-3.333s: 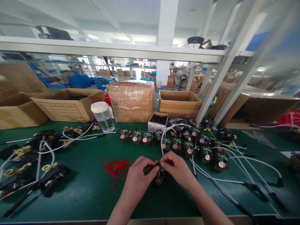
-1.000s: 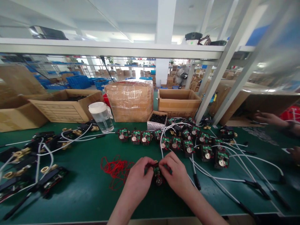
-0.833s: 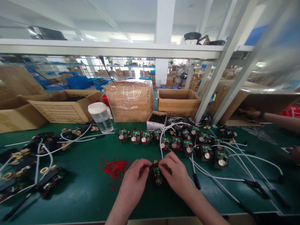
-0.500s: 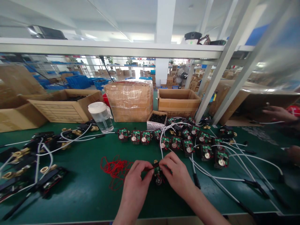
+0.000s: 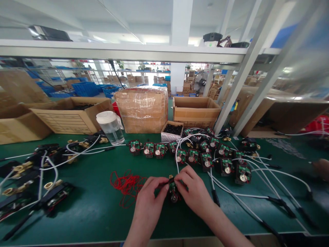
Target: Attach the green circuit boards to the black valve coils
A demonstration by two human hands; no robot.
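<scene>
Near the front middle of the bench, my left hand (image 5: 150, 197) and my right hand (image 5: 194, 190) meet over a small black housing with a green circuit board (image 5: 173, 196). Fingers of both hands are pinched at its upper end, one hand on each side. A brass fitting shows just beyond the fingertips. Whether a thin wire is also in the left fingers is too small to tell. Left of my left hand lies a tangle of thin red wires (image 5: 127, 185). Behind my hands sit several similar circuit-board housings (image 5: 192, 156) with white cables.
Brass-fitted units (image 5: 55, 195) and white cables spread over the left of the green bench (image 5: 97, 212). A water jug (image 5: 111, 127), a small box of black parts (image 5: 172, 130) and cartons (image 5: 141, 109) line the back. Another person's hand (image 5: 321, 168) is at the right edge. A shelf beam (image 5: 128, 53) crosses above.
My hands keep almost the same pinch on the housing. At the far right, the other person's arm has drawn back from the carton, leaving one blurred hand at the edge.
</scene>
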